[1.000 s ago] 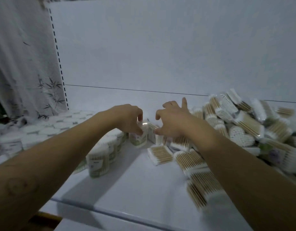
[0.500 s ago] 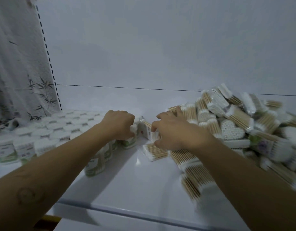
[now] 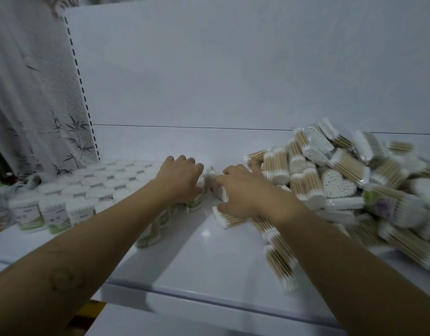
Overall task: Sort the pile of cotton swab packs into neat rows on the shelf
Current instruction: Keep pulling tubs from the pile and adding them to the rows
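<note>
A loose pile of cotton swab packs [image 3: 342, 180], wooden sticks with white tips in clear wrap, covers the right side of the white shelf [image 3: 209, 258]. Upright round packs with green labels stand in rows [image 3: 100, 183] on the left. My left hand [image 3: 182, 180] curls over the top of an upright pack [image 3: 197, 206] at the right end of those rows. Just to its right, my right hand [image 3: 243, 190] grips a small white pack [image 3: 215, 187] at the pile's left edge, with its thumb near a flat pack [image 3: 229, 218] lying on the shelf.
The shelf's white back panel [image 3: 233, 69] rises behind everything, with a slotted upright [image 3: 80, 78] at its left. A patterned curtain [image 3: 34, 93] hangs further left. The shelf's front edge [image 3: 233, 301] runs below my forearms. Bare shelf lies between the rows and the pile.
My left hand carried its pack down to the right end of the rows. My right hand's fingers, raised before, have curled onto a white pack at the pile's edge.
</note>
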A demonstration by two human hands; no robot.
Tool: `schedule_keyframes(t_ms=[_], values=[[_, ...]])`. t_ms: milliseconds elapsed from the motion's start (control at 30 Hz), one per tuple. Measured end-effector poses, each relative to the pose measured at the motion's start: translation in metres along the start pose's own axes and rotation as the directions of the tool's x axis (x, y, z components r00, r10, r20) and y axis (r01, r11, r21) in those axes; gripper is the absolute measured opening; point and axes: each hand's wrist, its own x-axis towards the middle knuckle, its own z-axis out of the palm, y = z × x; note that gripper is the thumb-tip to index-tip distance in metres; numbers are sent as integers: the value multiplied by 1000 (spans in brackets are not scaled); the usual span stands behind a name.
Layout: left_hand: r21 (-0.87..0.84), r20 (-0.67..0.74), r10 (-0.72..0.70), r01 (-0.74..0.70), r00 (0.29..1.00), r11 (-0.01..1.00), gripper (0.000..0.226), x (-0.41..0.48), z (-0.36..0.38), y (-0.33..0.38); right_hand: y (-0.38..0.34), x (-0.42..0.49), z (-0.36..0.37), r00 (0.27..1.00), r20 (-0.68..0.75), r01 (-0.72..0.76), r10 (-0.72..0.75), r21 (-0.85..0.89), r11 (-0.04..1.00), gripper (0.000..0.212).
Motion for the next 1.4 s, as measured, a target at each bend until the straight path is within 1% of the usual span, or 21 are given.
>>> schedule_keyframes(t_ms=[100,200,300,433,533,667,767,800,900,1000,1133,1233,1300,1400], values=[[-87,-71,32,-38,997,995,44,-14,-11,14,11,-12,-5,997,-55,-59,62,55,997,48],[-189,-83,74,-89,994,978,43,-29,-20,32,25,-30,-8,988,-100,-107,116,85,991,51],[-275,-86,89,-110,992,955,48,-47,-20,51,32,-54,-6,983,-101,-145,155,104,984,55],[-379,-89,142,-165,986,911,47,-67,-12,78,29,-83,-2,976,-91,-193,200,84,978,58],[-442,-110,161,-193,981,876,48,-75,-2,88,24,-99,6,968,-109,-215,226,106,971,57],[-516,-186,119,-200,975,833,50,-83,16,97,16,-118,13,933,-203,-264,298,177,948,49],[-483,-202,64,-156,977,861,49,-83,22,97,6,-117,14,922,-271,-236,278,178,955,45],[-466,-206,49,-142,977,874,49,-83,24,94,2,-113,14,926,-274,-223,261,161,961,44],[-435,-215,6,-101,977,895,50,-81,28,83,-4,-95,16,942,-244,-206,229,116,972,43],[-469,-214,-68,-41,975,882,43,-84,37,77,-8,-73,17,951,-194,-232,242,73,970,38],[-557,-179,-147,23,973,830,38,-84,44,74,-14,-44,15,955,-143,-258,259,24,966,30],[-620,-154,-155,27,976,784,39,-83,45,73,-16,-29,9,950,-129,-289,284,-25,957,32],[-635,-140,-150,28,979,772,41,-83,44,72,-12,-29,8,927,-160,-346,338,-24,938,36],[-661,-132,-143,21,981,750,44,-82,45,72,-6,-36,11,850,-235,-477,472,40,878,44]])
